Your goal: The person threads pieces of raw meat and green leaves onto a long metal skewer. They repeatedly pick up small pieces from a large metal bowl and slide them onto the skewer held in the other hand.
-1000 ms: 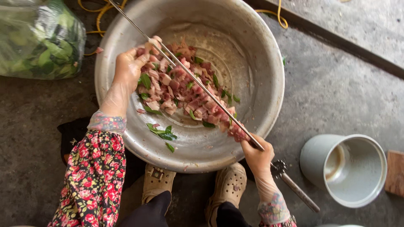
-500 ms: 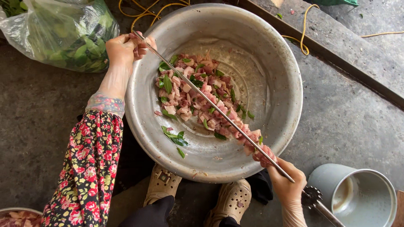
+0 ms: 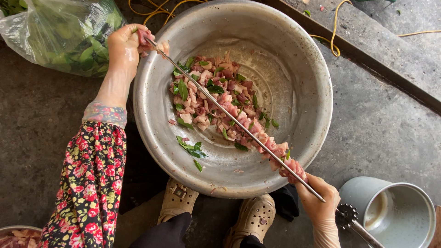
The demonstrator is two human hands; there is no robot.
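Skewer (image 3: 220, 105), a long thin metal rod, is held slantwise over the wide metal basin (image 3: 298, 59), from its far left rim to its near right rim. Its tip is pinched, with a small piece of meat, between the curled fingers of the left hand (image 3: 125, 45) at the far left. Its near end is gripped by the closed fingers of the right hand (image 3: 318, 198), just beside the threaded meat pieces (image 3: 282, 158). Chopped meat and green leaves (image 3: 206, 98) lie in the basin below. A bag of leaves (image 3: 59, 32) sits far left, a grey bucket (image 3: 395, 211) near right.

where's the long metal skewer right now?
Head view: the long metal skewer runs diagonally over the big round metal bowl, tip at the left hand, handle end in the right hand.
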